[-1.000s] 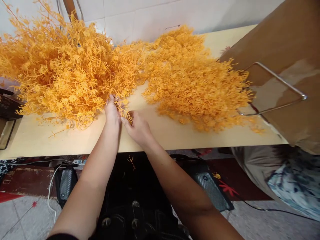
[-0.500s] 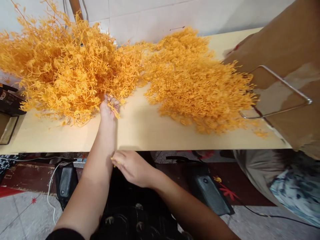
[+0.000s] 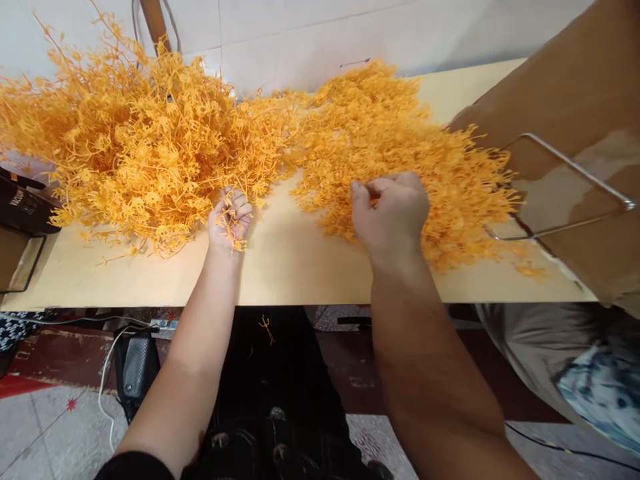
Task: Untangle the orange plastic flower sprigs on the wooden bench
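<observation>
My left hand (image 3: pixel 231 221) is curled, palm up, around a thin orange plastic sprig (image 3: pixel 234 235) at the front right edge of a tall tangled heap of orange plastic sprigs (image 3: pixel 145 153). Over the near side of a lower, denser pile of small orange pieces (image 3: pixel 350 140) is my right hand (image 3: pixel 393 217), back upward, thumb and fingers closed together. Whatever those fingers may hold is hidden. A small branched orange scrap (image 3: pixel 267 327) lies on the black trousers below the table edge.
Both piles rest on a pale wooden tabletop (image 3: pixel 295 273) against a tiled wall. At right leans a large brown cardboard piece (image 3: pixel 560 87) with a bent metal wire frame (image 3: pixel 580 167). A dark box (image 3: pixel 25 203) stands at far left. Beyond the right end, a person's clothed leg (image 3: pixel 520 353) shows.
My right hand has moved from beside my left forearm, below the table edge, forward and right to the lower pile. My left hand stays by the tall heap. The scrap on the trousers now shows.
</observation>
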Demonstrator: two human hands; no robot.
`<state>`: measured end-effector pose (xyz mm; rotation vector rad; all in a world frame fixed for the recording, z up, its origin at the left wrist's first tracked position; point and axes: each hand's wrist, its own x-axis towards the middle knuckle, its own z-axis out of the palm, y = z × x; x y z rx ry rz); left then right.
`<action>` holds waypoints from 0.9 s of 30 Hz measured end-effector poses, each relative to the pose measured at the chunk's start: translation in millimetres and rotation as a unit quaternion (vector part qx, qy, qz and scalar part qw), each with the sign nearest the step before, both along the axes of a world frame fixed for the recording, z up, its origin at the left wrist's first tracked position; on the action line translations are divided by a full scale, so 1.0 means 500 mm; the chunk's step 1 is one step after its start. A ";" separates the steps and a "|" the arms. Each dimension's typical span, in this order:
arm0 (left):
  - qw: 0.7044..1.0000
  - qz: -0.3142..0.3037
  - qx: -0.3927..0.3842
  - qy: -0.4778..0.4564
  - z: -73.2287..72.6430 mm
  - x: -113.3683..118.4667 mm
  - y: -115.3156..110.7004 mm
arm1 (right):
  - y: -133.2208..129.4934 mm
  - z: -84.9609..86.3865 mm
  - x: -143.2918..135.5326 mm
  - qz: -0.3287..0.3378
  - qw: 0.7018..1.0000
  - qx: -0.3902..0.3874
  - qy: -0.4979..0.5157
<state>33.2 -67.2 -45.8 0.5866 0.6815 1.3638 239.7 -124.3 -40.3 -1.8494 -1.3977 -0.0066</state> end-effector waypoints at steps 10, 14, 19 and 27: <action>1.000 -0.001 -0.030 -0.005 -0.005 0.012 0.008 | -0.015 -0.001 -0.116 0.150 0.960 -0.004 0.237; 0.994 -0.021 -0.030 -0.102 -0.016 0.009 0.006 | -0.067 -0.035 -0.238 0.295 0.938 -0.065 0.168; 0.967 -0.063 -0.070 -0.237 -0.019 -0.002 -0.001 | -0.086 -0.070 -0.305 0.220 0.970 -0.084 0.060; 0.961 -0.058 -0.110 -0.248 -0.006 -0.002 -0.009 | -0.091 -0.042 -0.242 0.278 0.950 -0.140 0.021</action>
